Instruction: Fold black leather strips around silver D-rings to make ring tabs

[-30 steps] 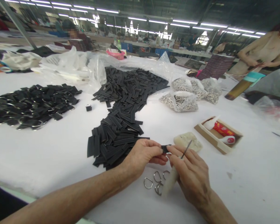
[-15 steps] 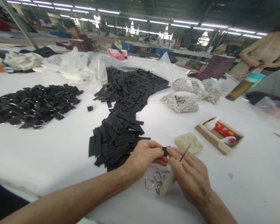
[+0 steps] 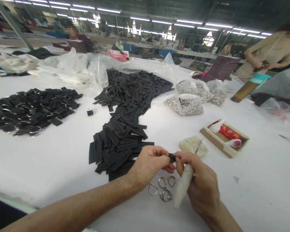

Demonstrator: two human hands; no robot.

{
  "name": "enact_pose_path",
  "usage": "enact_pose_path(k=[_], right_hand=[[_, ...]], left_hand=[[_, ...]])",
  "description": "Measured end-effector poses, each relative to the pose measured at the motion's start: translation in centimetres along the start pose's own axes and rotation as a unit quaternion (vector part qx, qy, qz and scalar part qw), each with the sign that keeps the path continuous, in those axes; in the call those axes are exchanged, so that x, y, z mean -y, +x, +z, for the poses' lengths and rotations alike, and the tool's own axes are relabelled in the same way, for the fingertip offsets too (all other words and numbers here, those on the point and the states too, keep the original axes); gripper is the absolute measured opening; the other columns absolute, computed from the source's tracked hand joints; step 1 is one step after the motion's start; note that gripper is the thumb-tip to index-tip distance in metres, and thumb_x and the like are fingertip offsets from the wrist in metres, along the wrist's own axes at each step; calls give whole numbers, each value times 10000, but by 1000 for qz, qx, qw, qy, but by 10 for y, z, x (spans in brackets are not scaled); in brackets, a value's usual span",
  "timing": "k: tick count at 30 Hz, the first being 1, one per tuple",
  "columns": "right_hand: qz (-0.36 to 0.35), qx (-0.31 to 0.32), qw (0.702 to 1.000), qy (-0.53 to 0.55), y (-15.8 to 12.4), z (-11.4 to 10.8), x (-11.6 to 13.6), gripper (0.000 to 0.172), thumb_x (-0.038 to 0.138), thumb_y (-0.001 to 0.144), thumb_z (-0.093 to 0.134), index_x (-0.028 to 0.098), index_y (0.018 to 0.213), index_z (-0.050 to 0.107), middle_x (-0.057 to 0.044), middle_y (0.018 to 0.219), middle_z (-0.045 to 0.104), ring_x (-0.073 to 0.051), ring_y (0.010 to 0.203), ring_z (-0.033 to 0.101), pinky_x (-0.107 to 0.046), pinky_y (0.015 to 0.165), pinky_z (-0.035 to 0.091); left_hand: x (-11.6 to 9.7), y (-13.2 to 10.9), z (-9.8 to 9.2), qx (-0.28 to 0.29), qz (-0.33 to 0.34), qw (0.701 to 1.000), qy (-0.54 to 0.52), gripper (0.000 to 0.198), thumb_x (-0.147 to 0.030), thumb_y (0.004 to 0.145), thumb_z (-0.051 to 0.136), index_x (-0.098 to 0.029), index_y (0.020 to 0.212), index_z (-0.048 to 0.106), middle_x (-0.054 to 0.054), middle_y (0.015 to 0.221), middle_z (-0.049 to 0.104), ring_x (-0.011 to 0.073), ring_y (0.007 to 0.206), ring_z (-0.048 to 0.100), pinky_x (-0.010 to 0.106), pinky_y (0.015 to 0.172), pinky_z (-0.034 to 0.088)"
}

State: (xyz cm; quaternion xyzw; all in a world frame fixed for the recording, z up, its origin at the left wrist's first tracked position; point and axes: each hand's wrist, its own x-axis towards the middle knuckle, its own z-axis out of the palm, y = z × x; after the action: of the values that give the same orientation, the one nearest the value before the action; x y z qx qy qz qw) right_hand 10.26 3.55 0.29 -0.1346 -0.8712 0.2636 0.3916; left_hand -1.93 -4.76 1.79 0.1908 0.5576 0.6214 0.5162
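Between thumb and fingers, my left hand (image 3: 151, 161) pinches a small black strap piece (image 3: 172, 157), which looks folded. My right hand (image 3: 200, 183) is closed round an awl-like tool (image 3: 185, 183) with a pale wrapped handle; its thin metal shaft points up and away. The thumb and index finger of that hand also meet the strap piece. A bit of metal seems to show under the strap, mostly hidden by fingers. Several D-rings (image 3: 162, 183) lie on the table just below my hands. Black strap pieces (image 3: 120, 141) are heaped beside my left hand.
A pale block (image 3: 189, 145) and a cardboard box (image 3: 216, 141) with glue tubes lie beyond my right hand. Bags of metal rings (image 3: 183, 104) stand farther back. Finished-looking ringed straps (image 3: 38, 109) are piled left, one ringed strap (image 3: 89, 112) apart. A co-worker (image 3: 273, 51) stands at right.
My right hand has turned, swinging the tool's handle more upright and to the right. Its fingers now pinch closer on the strap piece, and more D-rings show. The view shifted slightly.
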Motion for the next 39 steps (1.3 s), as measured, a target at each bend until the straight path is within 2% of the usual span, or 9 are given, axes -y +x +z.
enact_pose_path(k=[5,9,14,18,24,27,31,34,39], right_hand=[[143,-52,985,86,5,1,2,104,147,769,589,208,739,511,6,696,662,-112,531,596,-168,402,438],[174,-69,971,150,10,1,1,105,146,744,620,198,719,532,24,627,629,-85,461,541,-157,390,434],[197,-54,962,180,9,1,-4,108,159,750,620,192,740,518,3,681,653,-104,522,578,-174,423,456],[150,-50,982,106,2,2,-4,80,147,791,580,204,765,530,21,663,645,-108,539,594,-177,453,461],[-67,-10,997,-35,1,3,-1,155,86,839,469,197,882,567,-21,755,660,-131,645,616,-215,574,483],[-120,5,992,-47,4,1,0,177,66,845,437,189,866,563,-50,820,672,-137,705,630,-209,597,490],[-56,8,998,-17,2,-1,-3,174,77,821,465,207,887,559,-10,767,668,-124,646,630,-200,575,500],[8,-7,1000,19,-1,0,-6,132,93,816,507,219,847,532,-13,834,683,-124,671,641,-201,590,512],[39,-10,999,26,-1,1,-6,142,116,793,567,232,820,490,-10,886,667,-138,750,638,-224,640,510]], left_hand=[[-1,0,-1,10,4,1000,15,83,-180,629,607,-98,629,620,69,588,665,148,563,616,261,615,507],[-4,-1,0,18,4,1000,18,91,-189,639,613,-99,627,618,70,589,664,150,559,615,260,606,503],[-4,0,-1,20,-3,999,26,117,-207,649,636,-93,637,618,77,597,665,155,561,614,276,617,507],[-3,0,-4,19,2,1000,5,121,-205,668,656,-87,679,632,85,650,681,148,606,623,277,674,514],[-1,4,-9,45,-23,997,-52,173,-243,658,688,-80,686,637,96,666,685,147,603,629,275,683,516],[-1,6,-11,43,-25,996,-68,151,-214,623,693,-79,655,632,88,641,675,144,578,621,280,669,521],[-3,7,-13,42,-33,998,-39,156,-224,612,677,-81,661,640,92,624,674,157,582,631,271,650,518],[-4,7,-14,39,-33,999,1,148,-226,632,642,-85,677,644,92,616,678,157,571,630,272,648,516],[-10,4,-12,30,2,993,114,145,-199,673,565,-91,697,657,83,635,682,157,607,628,258,655,501]])
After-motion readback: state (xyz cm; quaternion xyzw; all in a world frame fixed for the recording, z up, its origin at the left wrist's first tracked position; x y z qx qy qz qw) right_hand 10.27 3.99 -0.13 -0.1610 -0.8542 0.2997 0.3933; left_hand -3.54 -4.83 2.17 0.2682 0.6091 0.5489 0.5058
